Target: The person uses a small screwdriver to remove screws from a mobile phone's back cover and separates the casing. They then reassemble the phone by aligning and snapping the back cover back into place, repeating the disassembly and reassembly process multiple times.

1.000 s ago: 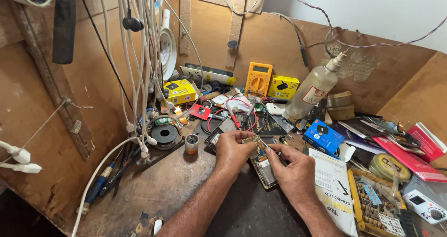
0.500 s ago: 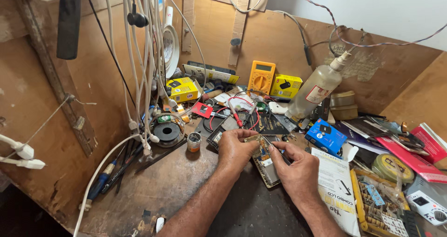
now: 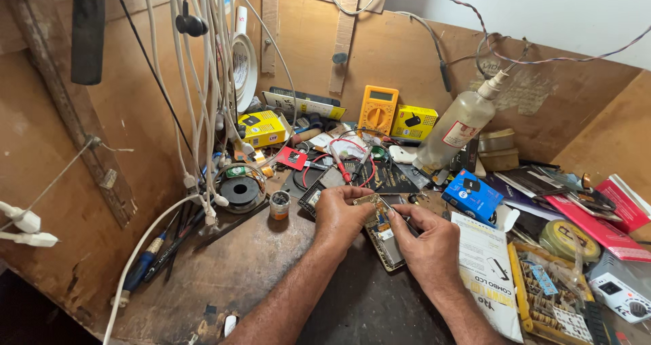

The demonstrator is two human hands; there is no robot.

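Steady the opened phone (image 3: 385, 240) flat on the workbench (image 3: 224, 277), near centre, pinned between both hands. Left hand (image 3: 342, 216) curled over the phone's far left corner, fingers closed on its edge. Right hand (image 3: 428, 240) resting on the phone's right side, thumb and forefinger pinched together near the board; whether a tool sits in that pinch cannot be told. Best done, judging by the clutter, with wrists planted on the bench, light pressure only, and the red probe leads (image 3: 342, 163) kept clear of the exposed board.

Counted, largest to smallest:
- One workbench, walled with brown board.
- One bundle of white cables (image 3: 210, 94) hanging at far left.
- One clear plastic bottle (image 3: 456, 129), leaning at far right.
- One printed leaflet (image 3: 485, 264), just right of the right hand.
- One opened phone, near centre.
- One orange multimeter (image 3: 378, 111), far centre.
- Two yellow boxes (image 3: 263, 127), one far left, one beside the multimeter.
- One blue box (image 3: 472, 194), right of the phone.
- One solder spool (image 3: 241, 189), left.
- One small flux tin (image 3: 279, 205), beside the spool.
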